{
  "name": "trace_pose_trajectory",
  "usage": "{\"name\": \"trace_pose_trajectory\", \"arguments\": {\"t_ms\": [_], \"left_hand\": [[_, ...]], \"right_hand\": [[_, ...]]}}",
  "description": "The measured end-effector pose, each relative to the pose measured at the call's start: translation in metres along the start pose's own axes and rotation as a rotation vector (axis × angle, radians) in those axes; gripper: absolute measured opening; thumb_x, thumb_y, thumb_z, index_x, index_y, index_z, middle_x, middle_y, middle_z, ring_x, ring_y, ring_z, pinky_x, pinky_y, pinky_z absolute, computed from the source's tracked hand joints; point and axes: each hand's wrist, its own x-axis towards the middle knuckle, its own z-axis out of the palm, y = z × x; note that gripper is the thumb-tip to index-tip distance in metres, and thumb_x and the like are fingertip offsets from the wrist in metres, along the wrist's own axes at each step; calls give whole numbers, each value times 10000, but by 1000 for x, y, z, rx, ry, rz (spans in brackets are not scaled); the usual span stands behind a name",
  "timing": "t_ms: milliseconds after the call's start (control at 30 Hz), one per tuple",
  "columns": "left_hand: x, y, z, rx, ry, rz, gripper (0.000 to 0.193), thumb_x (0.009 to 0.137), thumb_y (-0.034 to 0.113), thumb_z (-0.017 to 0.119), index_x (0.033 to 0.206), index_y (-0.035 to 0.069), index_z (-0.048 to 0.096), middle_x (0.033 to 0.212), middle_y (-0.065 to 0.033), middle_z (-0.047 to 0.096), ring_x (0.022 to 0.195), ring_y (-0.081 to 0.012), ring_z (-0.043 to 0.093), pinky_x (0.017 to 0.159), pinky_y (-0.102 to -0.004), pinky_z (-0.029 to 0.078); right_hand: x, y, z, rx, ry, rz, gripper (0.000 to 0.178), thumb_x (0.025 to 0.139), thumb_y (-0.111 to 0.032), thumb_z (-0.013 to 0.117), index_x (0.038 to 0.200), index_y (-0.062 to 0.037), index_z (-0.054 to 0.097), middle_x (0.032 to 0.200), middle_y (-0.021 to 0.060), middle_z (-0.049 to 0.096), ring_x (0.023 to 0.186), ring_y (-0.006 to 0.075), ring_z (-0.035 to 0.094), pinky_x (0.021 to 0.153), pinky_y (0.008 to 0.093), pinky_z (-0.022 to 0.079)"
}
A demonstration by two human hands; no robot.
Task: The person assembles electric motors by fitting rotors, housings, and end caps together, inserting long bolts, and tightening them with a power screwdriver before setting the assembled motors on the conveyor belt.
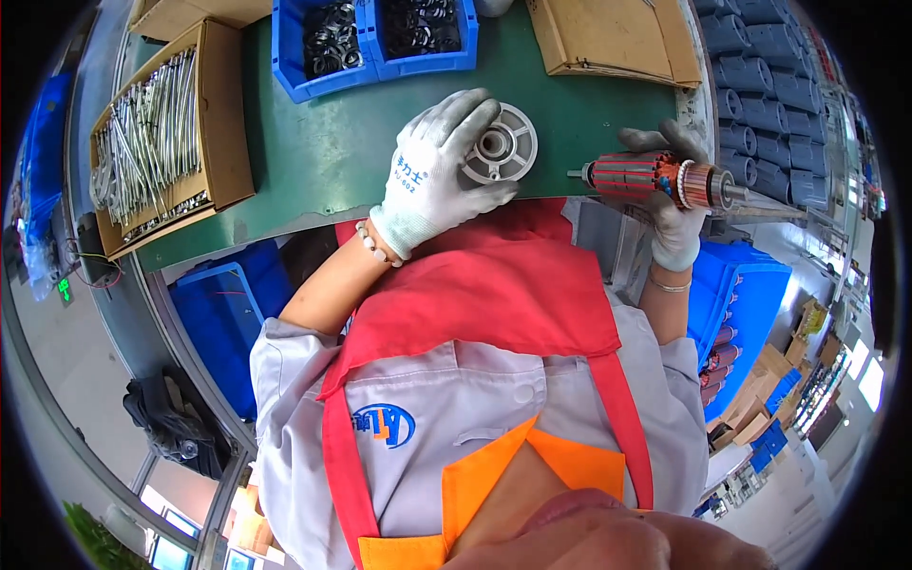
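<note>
My left hand [432, 171], in a white glove with grey fingertips, is closed around the edge of a round, pale metal end cover [520, 142]. The cover has spokes and a central bore, and it is at the table's near edge. Off to the right, my gloved right hand [676, 231] grips a motor armature [629, 176] between thumb and fingers. The armature lies roughly level, its thin shaft end pointing left toward the cover and its copper commutator end to the right. A gap separates the two parts.
On the green tabletop [351, 152], two blue bins [418, 65] of black rings stand at the back. A cardboard box [228, 114] of metal rods is left, a cardboard tray [608, 38] back right. Grey plastic housings [765, 123] are stacked beyond. A blue crate [760, 275] holds several armatures.
</note>
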Motion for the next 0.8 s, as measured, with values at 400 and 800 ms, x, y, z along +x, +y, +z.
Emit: {"name": "trace_pose_trajectory", "arguments": {"t_ms": [400, 800], "left_hand": [[-5, 5, 8, -53, 68, -36, 806, 602, 269, 847, 1287, 7, 514, 1304, -213, 535, 1126, -379, 576, 944, -433, 478], [-6, 7, 11, -126, 97, -110, 804, 616, 273, 805, 1298, -8, 483, 1261, -219, 556, 1162, -387, 548, 974, -449, 452]], "right_hand": [[-8, 16, 11, -15, 47, -268, 424, 715, 79, 593, 1124, -17, 532, 1051, 193, 608, 981, 318, 637, 851, 473, 546], [27, -23, 93, -366, -292, -296, 432, 732, 113, 552, 1137, -29, 502, 1031, 171, 595, 957, 304, 619, 868, 496, 515]]}}
